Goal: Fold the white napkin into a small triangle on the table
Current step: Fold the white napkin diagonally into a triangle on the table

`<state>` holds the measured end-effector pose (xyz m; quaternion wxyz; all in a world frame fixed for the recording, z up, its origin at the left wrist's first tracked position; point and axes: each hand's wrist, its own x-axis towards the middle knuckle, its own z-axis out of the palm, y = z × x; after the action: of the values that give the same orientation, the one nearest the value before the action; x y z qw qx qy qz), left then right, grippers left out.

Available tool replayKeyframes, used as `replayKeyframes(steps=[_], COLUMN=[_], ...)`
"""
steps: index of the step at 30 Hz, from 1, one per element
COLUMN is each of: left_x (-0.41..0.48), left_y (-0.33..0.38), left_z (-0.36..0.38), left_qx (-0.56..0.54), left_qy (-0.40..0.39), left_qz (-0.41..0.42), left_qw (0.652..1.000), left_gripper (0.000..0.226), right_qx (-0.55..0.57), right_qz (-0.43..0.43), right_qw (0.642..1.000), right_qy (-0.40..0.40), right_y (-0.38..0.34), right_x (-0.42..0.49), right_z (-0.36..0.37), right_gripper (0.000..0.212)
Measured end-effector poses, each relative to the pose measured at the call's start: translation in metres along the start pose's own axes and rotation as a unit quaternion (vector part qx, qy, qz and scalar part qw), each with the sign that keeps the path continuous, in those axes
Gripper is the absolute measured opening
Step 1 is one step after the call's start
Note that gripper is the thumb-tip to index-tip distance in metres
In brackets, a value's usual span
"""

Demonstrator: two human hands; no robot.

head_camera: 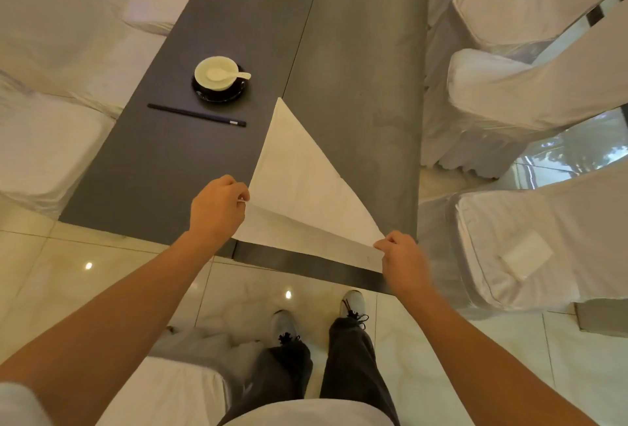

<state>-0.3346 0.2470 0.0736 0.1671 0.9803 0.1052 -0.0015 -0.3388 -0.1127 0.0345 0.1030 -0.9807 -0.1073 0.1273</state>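
The napkin [299,184] is plain white cloth, matt and pretty smooth, with just a few soft creases. The table top [356,68] looks matt dark grey, kinda mottled on the right half. The floor tiles [112,266] are super glossy, mirroring the lights. The chair covers [516,92] are white fabric. The bowl [205,82] looks like glazed ceramic, sitting on a shiny black saucer [234,92].

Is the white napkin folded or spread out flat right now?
Folded: the napkin is a large triangle, two layers showing at its near edge; left hand and right hand pinch its corners.
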Motion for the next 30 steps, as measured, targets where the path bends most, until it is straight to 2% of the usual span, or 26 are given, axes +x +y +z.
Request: replayKeyframes(steps=[11,16,24,27,30], left_x=[-0.016,-0.013,-0.025,-0.032,-0.034], left_y=[-0.021,-0.03,-0.048,-0.057,-0.061], left_z=[0.048,0.061,0.061,0.064,0.07], left_qx=[0.029,0.018,-0.08,-0.064,-0.043], left_qy=[-0.048,-0.032,0.061,0.036,0.01], left_qz=[-0.056,-0.067,-0.072,-0.072,-0.087], left_qw=[0.997,0.997,0.992,0.995,0.995], left_gripper=[0.004,0.003,0.005,0.002,0.008], right_qx=[-0.033,-0.027,0.006,0.103,0.153], right_qz=[0.005,0.015,-0.001,0.083,0.14], right_qw=[0.998,0.999,1.0,0.99,0.976], right_qy=[-0.062,-0.045,-0.03,-0.044,-0.064], right_y=[0.033,0.048,0.053,0.056,0.061], right_x=[-0.01,-0.017,-0.025,-0.028,-0.028], right_z=[0.027,0.035,0.043,0.044,0.052], right_gripper=[0.027,0.026,0.023,0.003,0.016])
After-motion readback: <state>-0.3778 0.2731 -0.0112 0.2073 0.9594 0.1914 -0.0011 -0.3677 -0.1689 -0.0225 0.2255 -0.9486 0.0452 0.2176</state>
